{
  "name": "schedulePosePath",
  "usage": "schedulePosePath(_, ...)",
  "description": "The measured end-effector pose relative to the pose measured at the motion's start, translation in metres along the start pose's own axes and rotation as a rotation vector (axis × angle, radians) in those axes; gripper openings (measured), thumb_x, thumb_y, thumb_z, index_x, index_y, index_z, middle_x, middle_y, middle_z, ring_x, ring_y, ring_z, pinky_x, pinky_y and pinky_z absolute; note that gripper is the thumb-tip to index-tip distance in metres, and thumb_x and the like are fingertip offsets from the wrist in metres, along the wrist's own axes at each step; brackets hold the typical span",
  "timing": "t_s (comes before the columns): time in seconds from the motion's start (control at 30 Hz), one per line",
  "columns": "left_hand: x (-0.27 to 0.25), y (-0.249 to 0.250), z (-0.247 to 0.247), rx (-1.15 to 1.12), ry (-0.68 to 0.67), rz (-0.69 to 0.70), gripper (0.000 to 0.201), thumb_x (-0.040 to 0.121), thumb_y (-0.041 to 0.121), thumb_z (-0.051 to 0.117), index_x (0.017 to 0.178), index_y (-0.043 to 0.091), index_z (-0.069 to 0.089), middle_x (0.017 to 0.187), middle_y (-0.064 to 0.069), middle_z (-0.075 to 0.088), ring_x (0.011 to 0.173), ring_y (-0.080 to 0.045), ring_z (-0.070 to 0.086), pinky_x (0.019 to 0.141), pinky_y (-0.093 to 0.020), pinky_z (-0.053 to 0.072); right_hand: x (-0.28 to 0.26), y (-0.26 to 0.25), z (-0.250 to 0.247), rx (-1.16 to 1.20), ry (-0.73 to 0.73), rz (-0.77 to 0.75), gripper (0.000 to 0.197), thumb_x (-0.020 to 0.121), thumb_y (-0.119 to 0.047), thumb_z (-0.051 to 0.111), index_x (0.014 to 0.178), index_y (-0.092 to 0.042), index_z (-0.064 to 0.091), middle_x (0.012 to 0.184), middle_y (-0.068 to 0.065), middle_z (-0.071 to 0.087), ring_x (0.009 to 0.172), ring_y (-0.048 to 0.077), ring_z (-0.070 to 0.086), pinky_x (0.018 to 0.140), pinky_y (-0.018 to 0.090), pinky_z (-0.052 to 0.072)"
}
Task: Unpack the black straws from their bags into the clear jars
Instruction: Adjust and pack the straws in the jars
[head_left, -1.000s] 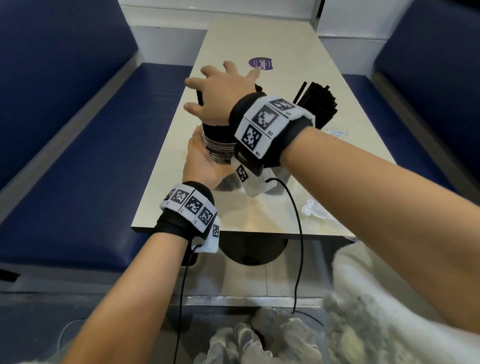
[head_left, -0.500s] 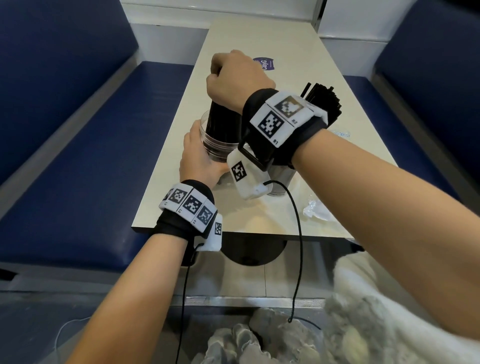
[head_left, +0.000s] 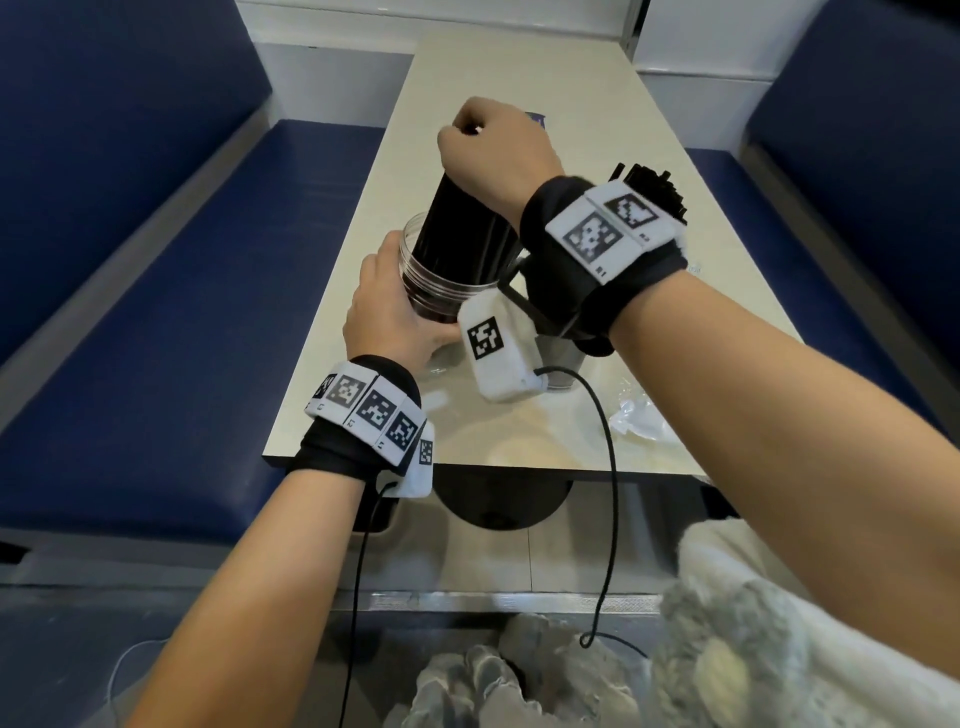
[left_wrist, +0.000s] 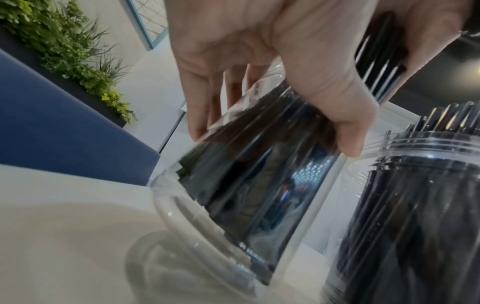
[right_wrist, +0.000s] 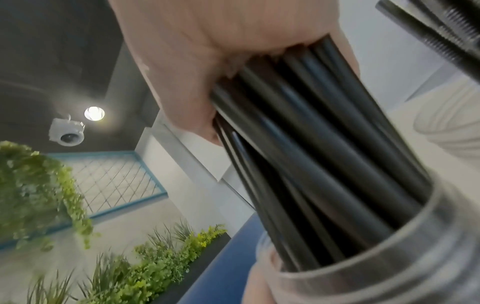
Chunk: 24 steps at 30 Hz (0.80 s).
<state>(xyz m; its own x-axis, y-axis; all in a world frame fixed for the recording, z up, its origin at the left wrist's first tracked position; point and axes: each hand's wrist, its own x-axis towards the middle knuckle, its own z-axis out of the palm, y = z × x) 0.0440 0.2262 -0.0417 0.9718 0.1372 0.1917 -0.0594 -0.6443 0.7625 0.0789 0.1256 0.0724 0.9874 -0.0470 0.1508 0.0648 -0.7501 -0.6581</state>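
My left hand (head_left: 395, 306) wraps around the side of a clear jar (head_left: 441, 291) near the table's left edge; the left wrist view shows the fingers (left_wrist: 202, 115) and thumb curled on the tilted jar (left_wrist: 182, 216). My right hand (head_left: 493, 150) is a fist gripping the top of a thick bundle of black straws (head_left: 462, 228), whose lower ends stand inside that jar. Up close, the straws (right_wrist: 311, 144) run from my right hand (right_wrist: 202, 61) down past the jar rim (right_wrist: 376, 265). A second jar (left_wrist: 415, 216) full of black straws (head_left: 660, 192) stands just to the right.
The narrow beige table (head_left: 519, 67) runs away from me between two blue benches (head_left: 156, 312). Crumpled clear plastic bags (head_left: 639, 421) lie near the table's front right. Cables hang from both wrist bands. Something grey and fluffy lies on my lap (head_left: 727, 649).
My right hand has gone from lying spread over the straw tops to a fist around them, and has risen. The left hand has stayed on the jar.
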Motion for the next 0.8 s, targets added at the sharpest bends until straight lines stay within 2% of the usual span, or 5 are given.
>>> schedulePosePath(0.13, -0.001, 0.000, 0.000, -0.041, -0.018, -0.021, 0.096, 0.066, 0.029, 0.081, 0.145, 0.019, 0.028, 0.142, -0.004, 0.041, 0.129, -0.023, 0.043, 0.102, -0.037, 0.036, -0.001, 0.002, 0.005, -0.199, -0.134, 0.002, 0.035, 0.090, -0.031, 0.035, 0.123, -0.032, 0.048, 0.139, 0.006, 0.036, 0.130, 0.031, 0.031, 0.109, 0.043, 0.020)
schedulePosePath(0.23, 0.000, -0.004, 0.000, -0.078, -0.007, -0.009, 0.097, 0.057, 0.033, 0.087, 0.138, 0.021, 0.035, 0.135, -0.001, 0.046, 0.122, -0.020, 0.048, 0.099, -0.035, 0.039, -0.002, 0.008, 0.005, -0.168, -0.092, -0.164, 0.038, 0.089, -0.023, 0.039, 0.122, -0.040, 0.049, 0.147, -0.005, 0.026, 0.138, 0.033, 0.017, 0.107, 0.062, 0.018)
schedulePosePath(0.37, 0.002, -0.005, -0.001, -0.084, -0.016, -0.005, 0.099, 0.054, 0.035, 0.089, 0.137, 0.022, 0.036, 0.133, 0.001, 0.046, 0.122, -0.017, 0.047, 0.100, -0.036, 0.040, 0.005, 0.011, 0.000, -0.190, -0.243, -0.309, 0.032, 0.088, -0.017, 0.038, 0.097, -0.028, 0.067, 0.139, -0.002, 0.042, 0.131, 0.028, 0.036, 0.111, 0.046, 0.030)
schedulePosePath(0.47, 0.003, -0.007, -0.001, -0.105, -0.024, -0.022, 0.100, 0.054, 0.033, 0.088, 0.138, 0.022, 0.036, 0.135, 0.001, 0.045, 0.123, -0.017, 0.047, 0.103, -0.037, 0.041, 0.005, 0.015, -0.007, -0.271, -0.312, -0.397, 0.033, 0.093, -0.015, 0.036, 0.102, -0.018, 0.067, 0.148, 0.000, 0.034, 0.135, 0.022, 0.032, 0.114, 0.030, 0.023)
schedulePosePath(0.8, 0.006, -0.012, 0.002, -0.123, -0.019, 0.007, 0.093, 0.051, 0.035, 0.089, 0.131, 0.020, 0.043, 0.128, 0.002, 0.052, 0.120, -0.016, 0.049, 0.100, -0.033, 0.042, -0.005, 0.026, -0.020, -0.253, -0.359, -0.467, 0.035, 0.093, -0.041, 0.045, 0.092, -0.014, 0.067, 0.151, -0.002, 0.031, 0.136, 0.018, 0.034, 0.110, 0.033, 0.030)
